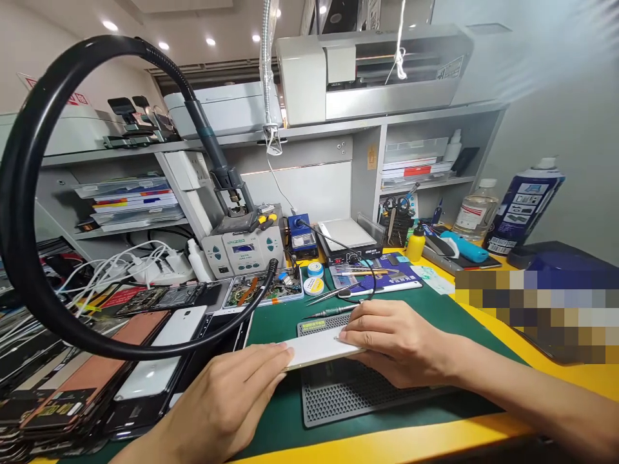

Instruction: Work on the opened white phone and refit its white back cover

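Between my two hands is a thin white phone-like slab (pixel 320 347), tilted and raised above a grey perforated mat (pixel 338 409). My left hand (pixel 227 393) grips its left end, thumb hidden and fingers on top. At the right end, my right hand (pixel 391 338) pinches it with the fingertips over the upper face. The slab's underside is out of sight. Just beyond the right hand lie a pen-shaped tool (pixel 322 314) and a pair of tweezers (pixel 331 295) on the green work mat (pixel 271 316).
Stacked phone parts (pixel 72 386) crowd the left side. A thick black hose (pixel 29 212) loops from the soldering station (pixel 242 251) across the front left. Behind stand a hot plate (pixel 351 248), a yellow bottle (pixel 416 243) and a tray of circuit boards (pixel 251 290). A spray can (pixel 525 206) stands right.
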{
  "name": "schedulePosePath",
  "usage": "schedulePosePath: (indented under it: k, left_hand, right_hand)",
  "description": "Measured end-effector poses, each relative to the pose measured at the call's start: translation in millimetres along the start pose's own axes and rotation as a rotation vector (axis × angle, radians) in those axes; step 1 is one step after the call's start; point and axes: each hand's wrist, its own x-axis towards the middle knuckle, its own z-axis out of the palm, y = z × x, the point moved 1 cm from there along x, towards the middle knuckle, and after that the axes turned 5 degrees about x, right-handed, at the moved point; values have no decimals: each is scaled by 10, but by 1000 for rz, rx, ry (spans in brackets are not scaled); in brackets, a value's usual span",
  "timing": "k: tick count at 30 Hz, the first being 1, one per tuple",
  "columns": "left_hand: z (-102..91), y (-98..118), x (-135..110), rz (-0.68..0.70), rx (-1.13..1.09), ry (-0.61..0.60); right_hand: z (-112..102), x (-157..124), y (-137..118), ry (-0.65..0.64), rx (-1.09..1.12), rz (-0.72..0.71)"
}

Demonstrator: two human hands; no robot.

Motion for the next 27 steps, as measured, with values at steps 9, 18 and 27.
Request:
schedulePosePath:
  k: [9, 18, 27]
  left_hand:
    - [-22, 45, -10, 7, 147, 28]
    - [-185, 93, 16, 122, 385, 109]
    - [-86, 116, -88, 180, 490, 40]
  right_hand:
    - [31, -59, -6, 22, -47, -1]
    - [-144, 12, 35, 179, 841, 1092]
    - [33, 27, 18, -150, 1758, 1125]
